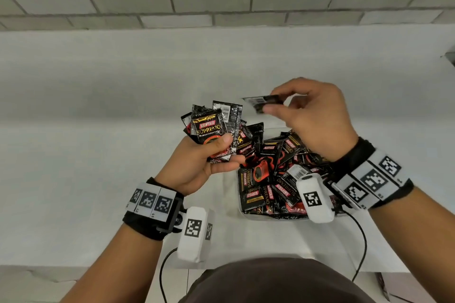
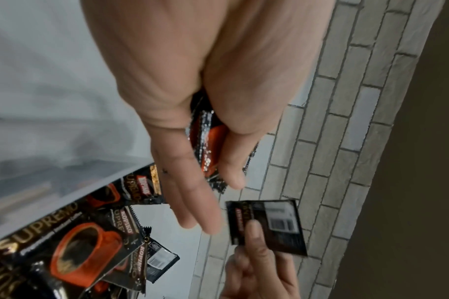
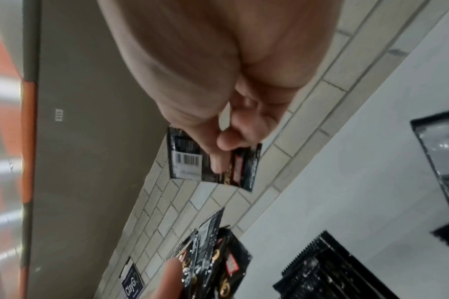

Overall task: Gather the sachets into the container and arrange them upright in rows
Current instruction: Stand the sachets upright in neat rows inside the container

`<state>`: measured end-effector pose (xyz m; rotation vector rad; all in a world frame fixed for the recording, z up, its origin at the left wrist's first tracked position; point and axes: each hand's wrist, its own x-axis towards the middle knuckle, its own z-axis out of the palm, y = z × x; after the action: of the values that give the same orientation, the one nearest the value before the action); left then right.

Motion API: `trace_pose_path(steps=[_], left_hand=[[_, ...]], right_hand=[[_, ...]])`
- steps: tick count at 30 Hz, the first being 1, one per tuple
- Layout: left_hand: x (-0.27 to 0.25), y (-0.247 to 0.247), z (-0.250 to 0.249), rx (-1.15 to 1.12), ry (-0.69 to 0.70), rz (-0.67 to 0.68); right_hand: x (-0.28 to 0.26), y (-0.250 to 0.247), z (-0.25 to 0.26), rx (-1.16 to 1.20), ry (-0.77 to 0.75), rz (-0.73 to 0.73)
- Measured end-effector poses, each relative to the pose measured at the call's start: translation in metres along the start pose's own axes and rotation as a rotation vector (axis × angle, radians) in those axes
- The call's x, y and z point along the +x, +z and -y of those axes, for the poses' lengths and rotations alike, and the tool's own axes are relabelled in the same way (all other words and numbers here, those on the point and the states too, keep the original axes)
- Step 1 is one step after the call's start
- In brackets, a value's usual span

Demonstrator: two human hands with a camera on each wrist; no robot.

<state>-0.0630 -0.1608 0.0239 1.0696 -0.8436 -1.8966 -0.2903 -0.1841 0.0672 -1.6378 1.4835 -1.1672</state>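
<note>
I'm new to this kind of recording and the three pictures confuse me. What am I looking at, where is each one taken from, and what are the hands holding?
No machine here: a person works with bare hands, wearing a camera on the head and one on each wrist. The white blocks and patterned bands on the wrists belong to that gear.

The head view looks down at a white table. On it stands a clear container heaped with black coffee sachets, lying jumbled, not yet upright.

The left hand grips a fanned bunch of sachets. The right hand pinches a single sachet above the container.

The left wrist view looks along the left hand; the right wrist view looks along the right one, showing that sachet's barcode side.
</note>
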Motion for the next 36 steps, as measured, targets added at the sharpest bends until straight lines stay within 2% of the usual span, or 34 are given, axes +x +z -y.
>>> trace_pose_path(steps=[1, 3, 6, 9, 12, 15, 18, 20, 24, 28, 32, 36], left_hand=[[-0.001, 0.000, 0.001, 0.004, -0.001, 0.002], [-0.003, 0.002, 0.001, 0.008, 0.002, 0.022], [-0.006, 0.006, 0.000, 0.002, 0.019, 0.078], [-0.007, 0.007, -0.001, 0.000, 0.056, 0.104], [-0.006, 0.008, -0.002, 0.061, 0.083, 0.093], [-0.005, 0.008, -0.002, 0.119, 0.091, 0.101], [-0.006, 0.004, -0.001, 0.145, 0.084, 0.107], [-0.005, -0.002, -0.002, 0.168, 0.095, 0.084], [-0.005, -0.030, -0.005, 0.155, 0.123, -0.089], [-0.008, -0.057, -0.006, 0.065, 0.114, -0.228], [-0.010, -0.060, -0.003, 0.042, 0.109, -0.229], [-0.012, -0.053, 0.002, 0.026, 0.089, -0.175]], right_hand=[[-0.001, -0.001, 0.000, 0.011, -0.066, -0.037], [-0.006, 0.003, 0.001, -0.037, -0.227, -0.011], [-0.018, 0.010, -0.001, -0.187, -0.431, 0.109], [-0.028, 0.012, -0.005, -0.258, -0.501, 0.257], [-0.031, 0.011, -0.003, -0.177, -0.449, 0.256], [-0.026, 0.012, 0.003, -0.105, -0.224, 0.163], [-0.013, 0.009, 0.004, -0.134, 0.012, 0.248], [-0.005, 0.005, 0.002, -0.172, 0.066, 0.280], [0.005, 0.000, -0.002, -0.178, 0.051, 0.250], [0.004, 0.004, -0.010, -0.306, -0.011, 0.333], [0.000, 0.014, -0.020, -0.474, -0.172, 0.440], [0.011, 0.008, -0.021, -0.567, -0.141, 0.510]])
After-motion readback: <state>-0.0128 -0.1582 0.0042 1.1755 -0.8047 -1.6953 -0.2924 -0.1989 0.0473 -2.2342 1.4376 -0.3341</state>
